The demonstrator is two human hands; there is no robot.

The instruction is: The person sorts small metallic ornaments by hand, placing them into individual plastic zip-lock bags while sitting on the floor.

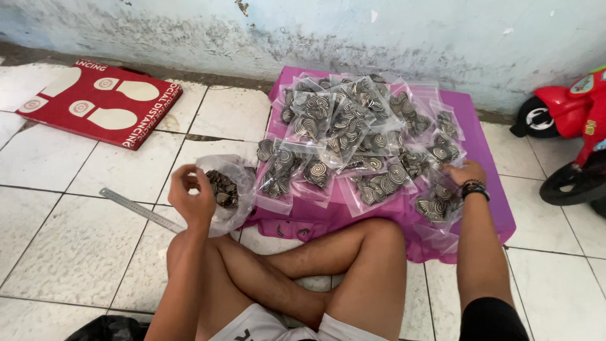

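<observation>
I sit cross-legged on a tiled floor. My left hand (191, 194) is raised with fingers pinched together, in front of a large clear plastic bag (228, 189) of black-and-white spiral discs; whether it holds a disc I cannot tell. My right hand (464, 172), with a dark beaded bracelet on the wrist, rests on a small clear packet of spiral discs (435, 203) at the right edge of the pile. A heap of several such packets (353, 132) lies on a purple cloth (492, 208).
A metal ruler (140, 209) lies on the tiles left of my knee. A red floor mat with white footprints (101, 104) lies at the far left. A red toy motorbike (571, 136) stands at the right by the peeling wall. A black bag (107, 328) sits near my left hip.
</observation>
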